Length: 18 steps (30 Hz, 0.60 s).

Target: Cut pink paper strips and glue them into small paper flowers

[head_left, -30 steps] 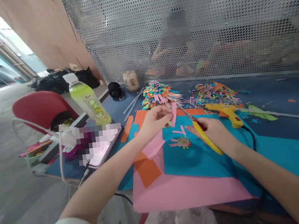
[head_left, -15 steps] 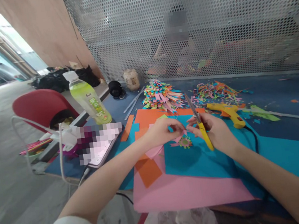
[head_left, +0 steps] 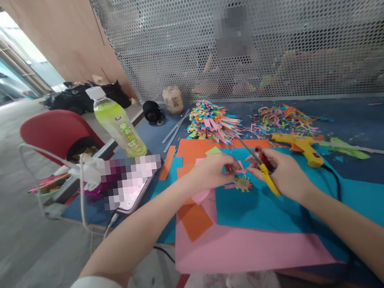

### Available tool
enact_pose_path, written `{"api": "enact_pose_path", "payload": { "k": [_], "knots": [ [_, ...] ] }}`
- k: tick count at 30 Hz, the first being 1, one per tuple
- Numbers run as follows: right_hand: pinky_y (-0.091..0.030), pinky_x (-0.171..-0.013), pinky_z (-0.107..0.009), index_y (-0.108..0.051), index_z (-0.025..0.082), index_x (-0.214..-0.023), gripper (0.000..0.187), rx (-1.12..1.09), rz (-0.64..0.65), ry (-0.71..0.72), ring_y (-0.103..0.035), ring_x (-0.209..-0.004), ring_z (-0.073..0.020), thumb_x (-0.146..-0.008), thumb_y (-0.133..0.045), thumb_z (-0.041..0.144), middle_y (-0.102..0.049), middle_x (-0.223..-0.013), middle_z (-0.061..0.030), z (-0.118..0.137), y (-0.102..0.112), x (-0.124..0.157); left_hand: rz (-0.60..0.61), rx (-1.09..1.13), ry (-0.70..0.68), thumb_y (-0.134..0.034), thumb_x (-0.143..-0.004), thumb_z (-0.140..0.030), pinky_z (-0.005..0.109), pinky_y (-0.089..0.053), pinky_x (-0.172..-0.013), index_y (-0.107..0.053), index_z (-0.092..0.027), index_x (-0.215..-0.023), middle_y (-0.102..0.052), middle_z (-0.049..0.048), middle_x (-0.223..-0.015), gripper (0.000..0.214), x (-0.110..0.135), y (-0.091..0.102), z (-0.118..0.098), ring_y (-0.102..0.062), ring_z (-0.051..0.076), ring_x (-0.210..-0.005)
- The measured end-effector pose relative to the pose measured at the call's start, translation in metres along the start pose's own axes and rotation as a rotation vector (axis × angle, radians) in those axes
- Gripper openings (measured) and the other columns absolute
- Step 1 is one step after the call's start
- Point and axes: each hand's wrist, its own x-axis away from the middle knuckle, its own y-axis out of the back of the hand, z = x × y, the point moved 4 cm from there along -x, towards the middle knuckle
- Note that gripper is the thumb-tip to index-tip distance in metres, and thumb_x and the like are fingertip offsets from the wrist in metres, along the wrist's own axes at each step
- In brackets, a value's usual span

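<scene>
My left hand (head_left: 212, 170) is closed in a pinch on a small pink paper strip (head_left: 240, 170), with a larger pink scrap (head_left: 201, 195) under the palm. My right hand (head_left: 284, 172) grips yellow-and-red scissors (head_left: 264, 168), blades pointing up and left towards the left fingers. Just below the fingertips a small green and pink paper flower (head_left: 243, 183) lies on a teal sheet (head_left: 255, 206). A pink sheet (head_left: 240, 248) and an orange piece (head_left: 194, 218) lie beneath, at the table's near edge.
A yellow glue gun (head_left: 300, 145) lies right of my hands. Piles of coloured paper strips (head_left: 212, 123) and curled offcuts (head_left: 281, 116) sit farther back. A green drink bottle (head_left: 119, 125), a phone (head_left: 132, 186), a red chair (head_left: 56, 132) and a perforated metal screen (head_left: 268, 27) with a person behind it surround the table.
My left hand has come down from a raised position to meet the right hand over the paper flower. The scissors have swung more upright and closer to the left fingers.
</scene>
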Motion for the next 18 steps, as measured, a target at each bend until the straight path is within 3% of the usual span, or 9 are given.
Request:
{"api": "enact_pose_path", "payload": {
  "k": [9,18],
  "knots": [
    [-0.052,-0.069,-0.037,-0.057,0.02,-0.089,0.035,0.048,0.053,0.026,-0.062,-0.076,-0.0238,-0.066,-0.067,0.045,-0.065,-0.081,-0.0059,-0.017,0.0,0.0,-0.037,0.106,0.029,-0.059,-0.073,-0.02,0.02,-0.041,-0.056,-0.067,-0.016,-0.075,-0.067,0.0026,-0.074,0.009,-0.003,0.006,0.006,-0.059,0.012,-0.066],
    [-0.052,-0.06,-0.032,-0.057,0.023,-0.08,0.037,0.0,0.045,0.033,-0.061,-0.065,-0.0199,-0.061,-0.07,0.051,-0.063,-0.072,-0.0034,-0.01,-0.004,0.001,-0.057,0.179,0.055,-0.062,-0.075,-0.033,0.02,-0.041,-0.054,-0.068,-0.015,-0.079,-0.067,0.0041,-0.073,0.02,-0.002,0.01,0.014,-0.059,0.012,-0.064]
  ]
}}
